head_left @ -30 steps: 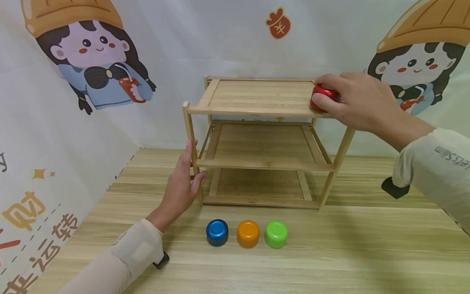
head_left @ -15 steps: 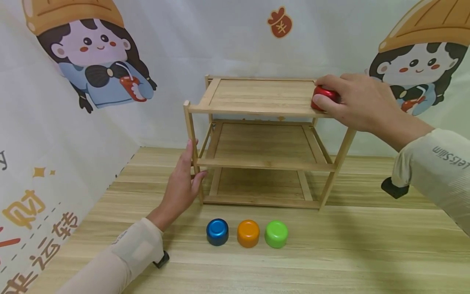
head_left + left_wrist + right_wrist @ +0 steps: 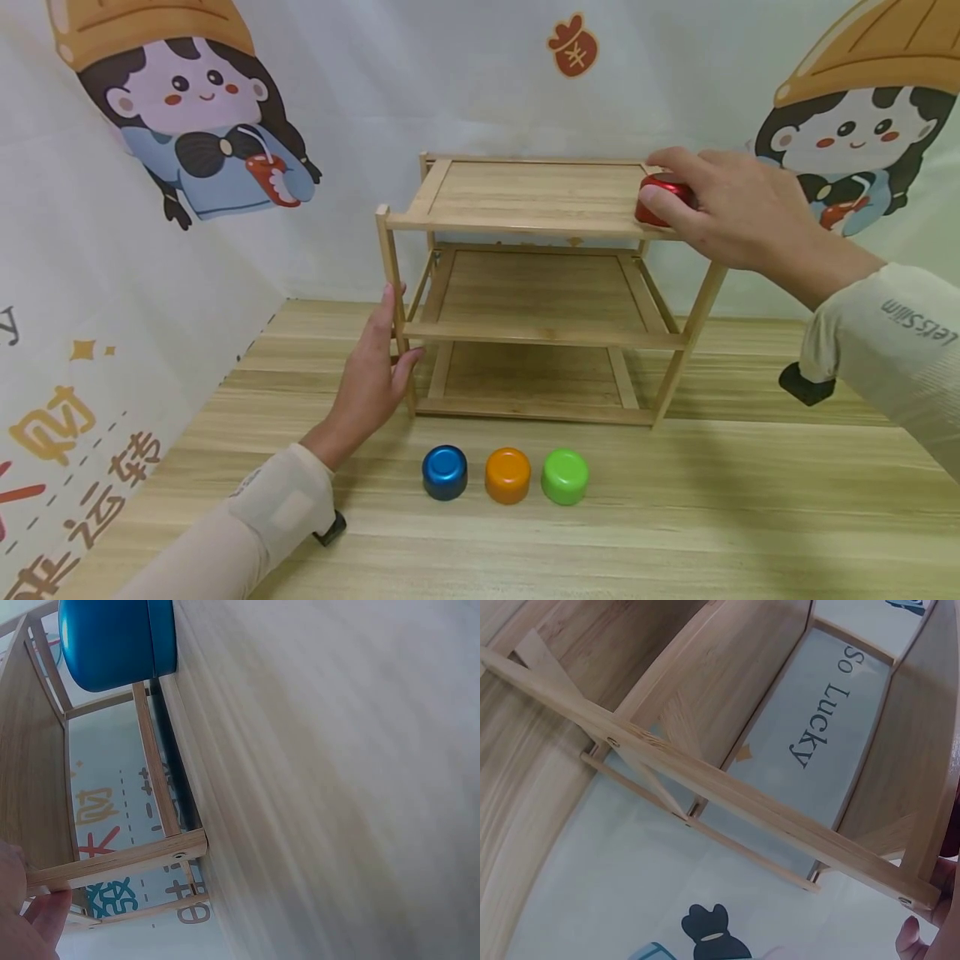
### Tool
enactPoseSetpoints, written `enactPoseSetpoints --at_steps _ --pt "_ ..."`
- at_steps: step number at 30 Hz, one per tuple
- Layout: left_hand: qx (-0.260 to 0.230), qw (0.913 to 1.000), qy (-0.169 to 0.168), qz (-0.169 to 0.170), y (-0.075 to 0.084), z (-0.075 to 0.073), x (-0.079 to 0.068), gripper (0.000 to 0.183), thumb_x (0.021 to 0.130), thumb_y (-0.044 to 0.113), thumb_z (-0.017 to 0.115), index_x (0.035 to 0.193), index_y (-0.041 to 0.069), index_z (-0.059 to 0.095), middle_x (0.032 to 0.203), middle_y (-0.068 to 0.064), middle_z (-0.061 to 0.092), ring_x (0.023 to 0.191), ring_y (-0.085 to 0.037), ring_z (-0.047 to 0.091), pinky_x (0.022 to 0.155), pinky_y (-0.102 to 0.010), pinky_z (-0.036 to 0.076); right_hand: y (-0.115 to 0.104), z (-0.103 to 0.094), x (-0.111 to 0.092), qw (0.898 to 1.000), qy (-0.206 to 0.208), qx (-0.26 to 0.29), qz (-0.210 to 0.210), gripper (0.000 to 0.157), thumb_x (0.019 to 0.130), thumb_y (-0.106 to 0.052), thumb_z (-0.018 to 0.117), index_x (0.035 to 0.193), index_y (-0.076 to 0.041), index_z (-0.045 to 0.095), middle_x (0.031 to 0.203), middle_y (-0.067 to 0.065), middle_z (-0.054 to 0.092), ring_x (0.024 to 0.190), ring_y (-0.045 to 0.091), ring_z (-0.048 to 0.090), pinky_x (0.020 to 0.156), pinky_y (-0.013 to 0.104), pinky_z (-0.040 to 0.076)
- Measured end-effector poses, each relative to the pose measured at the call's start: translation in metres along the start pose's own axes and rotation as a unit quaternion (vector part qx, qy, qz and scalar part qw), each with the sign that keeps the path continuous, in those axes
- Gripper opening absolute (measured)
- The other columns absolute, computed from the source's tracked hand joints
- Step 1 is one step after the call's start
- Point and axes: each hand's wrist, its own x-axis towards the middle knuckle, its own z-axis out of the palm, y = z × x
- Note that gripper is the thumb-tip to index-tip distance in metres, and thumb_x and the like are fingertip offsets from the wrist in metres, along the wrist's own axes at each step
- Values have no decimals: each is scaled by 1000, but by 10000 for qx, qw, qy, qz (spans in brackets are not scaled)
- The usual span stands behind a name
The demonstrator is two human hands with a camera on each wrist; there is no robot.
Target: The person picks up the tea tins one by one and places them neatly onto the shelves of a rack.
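Note:
A small shiny red canister [image 3: 651,214] sits on the front right corner of the top tier of a three-tier wooden shelf rack [image 3: 525,196]. My right hand [image 3: 750,208] holds it from the right, thumb in front and index finger arched over its top; the other fingers are hidden. My left hand [image 3: 367,379] grips the rack's front left post [image 3: 389,258], with the thumb on the inner side. On the table before the rack stand a blue canister [image 3: 445,472], an orange canister [image 3: 507,476] and a green canister [image 3: 565,477], in a row.
The wood-grain table [image 3: 720,517] runs under the rack to a white printed cloth [image 3: 360,83] hanging behind and at the left. The rack's middle tier [image 3: 532,292] and bottom tier [image 3: 532,375] lie under the top one.
My right index finger has lifted a little, showing a dark gap above the red canister, and the thumb has shifted slightly. The left hand and the three table canisters have stayed put.

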Motion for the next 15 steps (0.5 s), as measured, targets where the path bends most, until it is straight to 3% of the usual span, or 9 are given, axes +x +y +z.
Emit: enactPoseSetpoints --at_steps 6,11,15 --pt "14 10000 -30 -30 0 0 1 100 94 2 70 166 16 2 169 -4 27 121 -38 62 82 -45 65 4 -6 -3 9997 -143 28 195 59 105 -57 28 157 -28 38 142 21 58 112 42 57 72 63 53" --pt "21 10000 -31 -18 0 0 1 100 94 2 70 166 16 2 169 -5 26 123 -38 61 81 -45 65 7 -11 -7 9999 -15 31 158 60 105 -56 28 156 -26 40 120 19 66 99 38 60 54 45 50" --pt "13 10000 -32 -11 0 0 1 101 93 1 71 166 16 2 170 -5 26 127 -38 58 82 -45 65 8 -15 -13 9998 92 130 128 58 104 -52 29 156 -26 40 107 17 68 91 34 60 47 34 43"
